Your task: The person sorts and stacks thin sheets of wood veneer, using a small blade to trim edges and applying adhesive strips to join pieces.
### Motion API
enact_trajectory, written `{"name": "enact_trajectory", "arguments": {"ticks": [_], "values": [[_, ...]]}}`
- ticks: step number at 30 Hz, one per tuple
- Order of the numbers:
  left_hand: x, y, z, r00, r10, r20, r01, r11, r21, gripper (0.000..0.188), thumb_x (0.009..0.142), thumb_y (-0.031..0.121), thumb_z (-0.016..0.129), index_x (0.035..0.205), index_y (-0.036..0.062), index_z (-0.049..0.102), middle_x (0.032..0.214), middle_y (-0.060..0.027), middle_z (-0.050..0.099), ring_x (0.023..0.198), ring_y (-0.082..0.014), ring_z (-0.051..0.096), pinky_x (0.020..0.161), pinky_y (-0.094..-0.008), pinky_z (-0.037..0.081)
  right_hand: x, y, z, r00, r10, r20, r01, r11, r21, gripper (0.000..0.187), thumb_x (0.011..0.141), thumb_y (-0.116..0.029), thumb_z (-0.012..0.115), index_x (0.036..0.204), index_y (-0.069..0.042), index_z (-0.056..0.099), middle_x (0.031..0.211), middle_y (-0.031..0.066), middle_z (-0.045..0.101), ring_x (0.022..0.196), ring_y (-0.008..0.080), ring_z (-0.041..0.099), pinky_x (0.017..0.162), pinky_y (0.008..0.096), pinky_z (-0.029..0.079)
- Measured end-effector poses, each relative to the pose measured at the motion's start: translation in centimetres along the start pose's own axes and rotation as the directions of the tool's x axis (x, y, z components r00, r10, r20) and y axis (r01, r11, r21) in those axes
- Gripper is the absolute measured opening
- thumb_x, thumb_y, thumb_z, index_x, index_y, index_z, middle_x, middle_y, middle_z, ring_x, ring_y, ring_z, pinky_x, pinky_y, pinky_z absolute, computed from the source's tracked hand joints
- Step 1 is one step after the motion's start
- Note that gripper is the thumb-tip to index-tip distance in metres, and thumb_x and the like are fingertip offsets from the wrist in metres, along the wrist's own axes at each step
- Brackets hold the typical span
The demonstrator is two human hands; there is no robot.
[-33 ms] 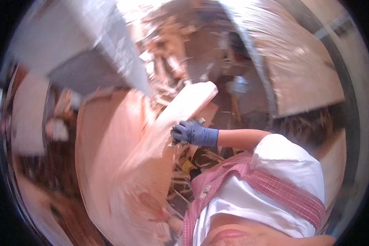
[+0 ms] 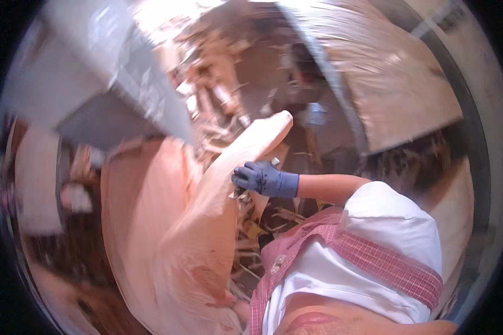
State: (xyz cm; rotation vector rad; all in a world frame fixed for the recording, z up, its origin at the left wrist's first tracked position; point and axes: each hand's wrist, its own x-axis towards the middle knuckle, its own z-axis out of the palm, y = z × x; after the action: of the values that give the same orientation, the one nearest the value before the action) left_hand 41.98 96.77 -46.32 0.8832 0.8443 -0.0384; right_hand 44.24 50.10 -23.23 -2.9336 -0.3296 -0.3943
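A broad, thin, pale peach wood veneer sheet (image 2: 201, 223) hangs bent in front of me, its upper end narrowing to a rolled tip. My right hand (image 2: 264, 178), in a blue-grey glove, lies against its right edge with curled fingers. Small metallic bits poke out above and below that fist, too little to tell what they belong to. Low in the picture my bare left hand (image 2: 224, 300) grips the sheet's lower right edge, its fingers partly hidden. A brown knot mark shows on the veneer beside it.
Scraps of veneer (image 2: 215, 89) litter the floor ahead and below. A grey metal housing (image 2: 84, 89) juts in at upper left. To the right stands a plastic-wrapped stack (image 2: 397, 78). More pale sheets (image 2: 36, 167) lie at far left.
The background has shifted slightly left, and the grey housing sits lower. The veneer's upper tip is a little further left. Both hands keep nearly the same place and hold.
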Motion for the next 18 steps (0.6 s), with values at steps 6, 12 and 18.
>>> {"name": "enact_trajectory", "arguments": {"ticks": [6,12,18], "values": [[-10.4,-6.5,19.4,0.888,0.280,0.365,-0.419,0.819,0.392,0.051,0.088,0.031,0.064,0.125,-0.0004,0.049,0.127,-0.0163,0.053,0.117,-0.0296,0.052,0.101,-0.0445,0.042,-18.8,14.4,-24.1,0.765,0.286,-0.577,-0.479,0.852,-0.212,0.038,0.072,-0.023,0.069,0.108,-0.011,0.064,0.105,0.0071,0.063,0.084,0.0249,0.063,0.067,0.0362,0.052],[-27.6,-14.9,40.9,0.445,0.352,0.823,-0.839,0.485,0.246,0.057,0.088,0.029,0.065,0.131,-0.0018,0.045,0.133,-0.0190,0.050,0.122,-0.0317,0.049,0.106,-0.0458,0.038,-44.6,19.8,-38.9,0.296,0.622,-0.725,-0.834,0.539,0.122,0.030,0.076,-0.022,0.071,0.103,-0.012,0.064,0.095,0.0073,0.065,0.080,0.0281,0.064,0.066,0.0362,0.053],[-45.2,-24.7,58.5,0.123,0.161,0.979,-0.771,0.637,-0.008,0.059,0.090,0.024,0.063,0.138,-0.0014,0.040,0.139,-0.0198,0.046,0.126,-0.0332,0.046,0.109,-0.0472,0.036,-63.7,26.0,-44.3,0.041,0.708,-0.705,-0.923,0.297,0.245,0.025,0.076,-0.009,0.070,0.100,-0.012,0.066,0.093,0.0100,0.064,0.083,0.0317,0.063,0.071,0.0377,0.052]]}}
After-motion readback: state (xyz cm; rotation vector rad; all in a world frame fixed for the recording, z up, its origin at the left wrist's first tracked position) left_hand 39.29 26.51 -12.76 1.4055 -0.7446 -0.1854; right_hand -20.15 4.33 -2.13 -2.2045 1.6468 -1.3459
